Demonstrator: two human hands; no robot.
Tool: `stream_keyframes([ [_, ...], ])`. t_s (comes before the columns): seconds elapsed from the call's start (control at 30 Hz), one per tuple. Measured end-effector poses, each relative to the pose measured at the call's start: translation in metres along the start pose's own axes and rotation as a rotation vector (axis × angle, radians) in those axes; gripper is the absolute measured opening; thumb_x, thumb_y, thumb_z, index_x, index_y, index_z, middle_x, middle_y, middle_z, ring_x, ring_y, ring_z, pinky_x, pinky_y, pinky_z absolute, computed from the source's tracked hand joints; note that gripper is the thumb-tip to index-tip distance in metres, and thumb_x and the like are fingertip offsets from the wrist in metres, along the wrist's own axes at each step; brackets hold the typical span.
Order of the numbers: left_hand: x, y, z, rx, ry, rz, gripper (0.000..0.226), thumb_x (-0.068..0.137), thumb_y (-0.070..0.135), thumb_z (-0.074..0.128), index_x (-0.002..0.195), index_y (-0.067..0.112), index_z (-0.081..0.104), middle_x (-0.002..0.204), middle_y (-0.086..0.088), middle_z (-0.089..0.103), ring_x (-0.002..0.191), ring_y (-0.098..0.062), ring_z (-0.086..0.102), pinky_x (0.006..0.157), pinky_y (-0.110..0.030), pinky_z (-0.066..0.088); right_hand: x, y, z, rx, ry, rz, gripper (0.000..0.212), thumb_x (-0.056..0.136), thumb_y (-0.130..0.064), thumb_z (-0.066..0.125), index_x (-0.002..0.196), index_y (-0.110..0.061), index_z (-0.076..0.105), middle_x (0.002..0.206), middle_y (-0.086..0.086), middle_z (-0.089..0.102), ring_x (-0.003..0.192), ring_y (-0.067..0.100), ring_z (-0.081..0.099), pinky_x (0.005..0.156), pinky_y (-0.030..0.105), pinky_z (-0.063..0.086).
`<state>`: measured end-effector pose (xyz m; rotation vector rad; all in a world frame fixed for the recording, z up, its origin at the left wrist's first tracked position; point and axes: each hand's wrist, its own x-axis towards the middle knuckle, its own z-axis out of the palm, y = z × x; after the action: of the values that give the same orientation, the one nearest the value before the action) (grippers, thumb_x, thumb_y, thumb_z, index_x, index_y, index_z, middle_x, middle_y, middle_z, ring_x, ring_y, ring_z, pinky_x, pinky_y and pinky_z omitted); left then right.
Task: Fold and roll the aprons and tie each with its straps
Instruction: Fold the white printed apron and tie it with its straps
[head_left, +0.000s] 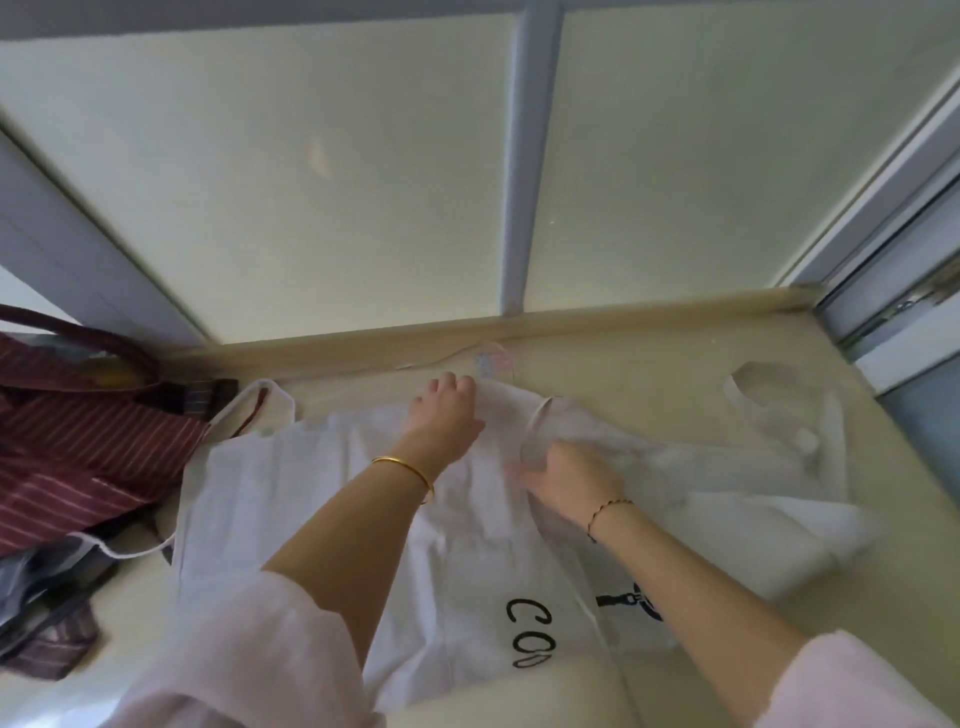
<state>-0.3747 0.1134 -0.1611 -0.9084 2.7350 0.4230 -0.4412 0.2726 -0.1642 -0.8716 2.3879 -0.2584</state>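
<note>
White apron (291, 499) lies flat on the bench (649, 374) right in front of me, long axis near to far. The black print (530, 631) end sits at the near edge.

Right hand (566, 478) is on the apron's middle, at a bunched fold that trails off to the right. It's blurred, so I cannot tell if that grip is closed on cloth or just pressing.

Left hand (444, 413) is farther out at the apron's far edge, with its fingers curled down over the hem. Grip reads as holding the apron there.

My call: still the folding step. The loose right side has to come left across the long axis, and the right hand is the nearer one for that.

1 strap (763, 410) loops loose, far right, well apart from both hands. A 2nd, striped apron (78, 447) is heaped at left, just beside the white one.

Bench is pale and smooth, and ends at a low lip under a frosted window (311, 182).
</note>
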Motion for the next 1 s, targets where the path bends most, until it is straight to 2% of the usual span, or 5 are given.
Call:
stream_keyframes([
  [0.23,0.016,0.018,0.010,0.114,0.034,-0.042,0.071,0.081,0.043,0.069,0.131,0.010,0.032,0.130,-0.011,0.044,0.120,-0.030,0.044,0.097,-0.040,0.038,-0.011,-0.003,0.008,-0.116,-0.132,-0.083,0.035,0.094,-0.023,0.046,0.063,-0.022,0.031,0.066,-0.004,0.043,0.070,0.019,0.052,0.059,0.024,0.039],
  [0.47,0.016,0.018,0.000,0.086,-0.101,-0.066,0.050,0.084,0.043,0.064,0.117,0.011,0.045,0.118,-0.008,0.056,0.109,-0.029,0.054,0.088,-0.039,0.041,0.050,0.014,-0.108,2.191,0.105,0.158,0.018,0.100,-0.014,0.042,0.095,-0.001,0.053,0.083,0.013,0.062,0.071,0.023,0.066,0.064,0.030,0.058],
  [0.57,0.021,0.022,-0.007,-0.119,-0.159,-0.140,0.047,0.081,0.059,0.060,0.091,0.014,0.053,0.097,-0.005,0.059,0.100,-0.027,0.056,0.083,-0.035,0.041,0.065,0.039,-0.119,1.803,0.349,0.160,0.034,0.099,-0.005,0.040,0.133,-0.006,0.043,0.109,0.010,0.051,0.089,0.026,0.060,0.092,0.043,0.049],
  [0.77,0.030,0.042,-0.027,-0.541,-0.216,-0.165,0.026,0.091,0.031,0.055,0.086,0.009,0.067,0.075,-0.002,0.057,0.078,-0.020,0.053,0.070,-0.026,0.042,0.059,0.057,-0.058,0.458,0.180,0.124,0.011,0.084,-0.012,0.054,0.087,-0.008,0.064,0.091,0.010,0.064,0.085,0.024,0.057,0.077,0.033,0.046],
  [1.0,0.052,0.065,-0.032,-0.638,0.031,0.014,0.034,0.087,-0.006,0.050,0.116,0.007,0.063,0.110,-0.008,0.065,0.104,-0.020,0.059,0.086,-0.021,0.046,0.055,0.051,-0.054,0.816,0.098,-0.002,0.006,0.082,-0.013,0.066,0.086,-0.009,0.066,0.078,-0.001,0.062,0.074,0.012,0.055,0.068,0.024,0.042],
])
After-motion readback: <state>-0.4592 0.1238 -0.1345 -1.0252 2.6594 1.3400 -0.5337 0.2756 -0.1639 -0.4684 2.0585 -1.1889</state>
